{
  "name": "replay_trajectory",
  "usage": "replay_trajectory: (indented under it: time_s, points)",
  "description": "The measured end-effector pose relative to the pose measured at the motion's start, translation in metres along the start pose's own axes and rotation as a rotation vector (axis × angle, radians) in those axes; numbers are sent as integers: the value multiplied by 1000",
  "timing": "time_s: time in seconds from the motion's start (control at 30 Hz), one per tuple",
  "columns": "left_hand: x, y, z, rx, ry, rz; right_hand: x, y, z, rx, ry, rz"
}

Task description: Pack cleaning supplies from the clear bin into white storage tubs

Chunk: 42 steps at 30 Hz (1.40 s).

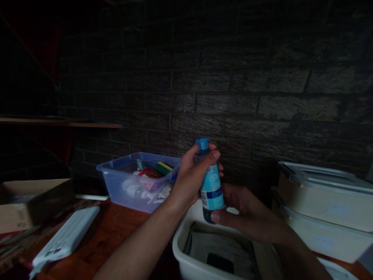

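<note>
1. Bottle (213, 186) is hanging in the air ahead of me, held between my two hands; its base is showing against the far part of a white bin (176, 249), though how high it is sitting I cannot tell.
2. Its long axis is running nearly upright, with the blue cap (202, 143) on top, leaning a little to my left, and the base sitting lower and farther right.
3. My left hand (190, 171) is gripping the upper half, its fingers closing around the bottle just below the cap and its thumb crossing the near side.
4. My right hand (244, 216) is meeting the base from the right, its thumb lying across the bottom front; the other fingers are curling in partly out of sight, so how firmly they are pressing I cannot tell.
5. So the cap is lying nearest my left fingers and the base nearest my right, both hands touching the bottle.
6. Below, the white bin is holding something grey and cloth-like (212, 241).
7. Leftward, a translucent bluish tub (125, 194) with a sponge (163, 168) inside is standing on the worktop (116, 223).
8. Rightward, two lidded boxes (326, 206) are sitting stacked, and behind everything a dark brick wall (233, 97) is rising.
</note>
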<state>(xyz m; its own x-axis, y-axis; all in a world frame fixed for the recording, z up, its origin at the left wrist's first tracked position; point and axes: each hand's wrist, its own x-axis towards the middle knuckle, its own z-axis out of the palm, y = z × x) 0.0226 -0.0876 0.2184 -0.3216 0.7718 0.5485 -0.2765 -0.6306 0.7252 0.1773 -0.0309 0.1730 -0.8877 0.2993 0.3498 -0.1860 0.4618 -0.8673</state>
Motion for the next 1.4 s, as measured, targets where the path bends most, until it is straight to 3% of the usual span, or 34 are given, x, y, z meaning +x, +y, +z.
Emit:
replay_trajectory:
  time_s: [0.17,0.4,0.7,0.97,1.23,1.4]
  points:
    - [-2,0,-2,-17,-36,-15,1,2,1,-39,20,3]
    - [-2,1,-1,-70,-69,-5,0,3,1,175,-99,9]
    - [1,-4,-3,34,-37,25,4,4,1,-152,91,-47]
    - [0,-3,-4,-117,-128,2,0,1,-1,78,-95,8]
    - [5,-5,0,-1,0,6,4,7,2,-74,103,17]
    - [3,-6,-2,-80,-73,-5,1,8,-1,-19,6,19]
